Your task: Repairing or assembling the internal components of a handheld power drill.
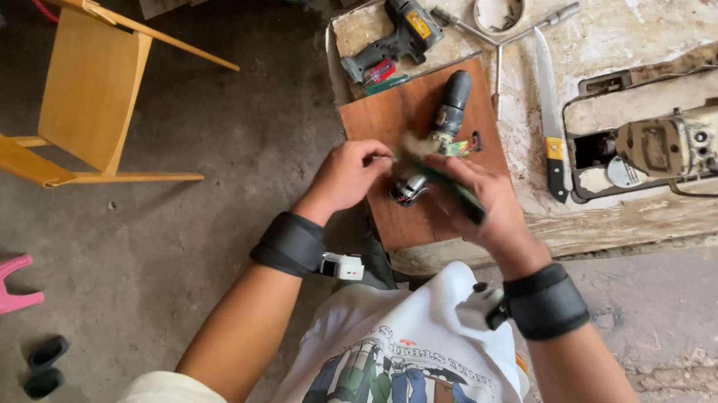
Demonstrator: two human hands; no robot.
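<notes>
Over the brown board [398, 119] at the workbench's near corner, the left hand [346, 175] pinches a small silver-and-black motor part [408, 189], fingers closed on it. The right hand [481, 204] is wrapped round a dark green brush [451, 189], whose long axis slants down toward the right, its upper-left end just above the part.

Both hands work over a reddish-brown wooden board [388, 118] lying on a worn workbench [621, 33]. The left hand [346, 175] pinches a small metal motor part [408, 189] at the board's near edge. The right hand [492, 212] grips a dark green brush [458, 190], its bristles just beside that part. On the board's far end lies a dark drill body [453, 103]. Beyond the board rests a cordless drill [396, 37]; to the board's right lies a knife [550, 116]. Well left of the board stands a yellow wooden chair [87, 92].
</notes>
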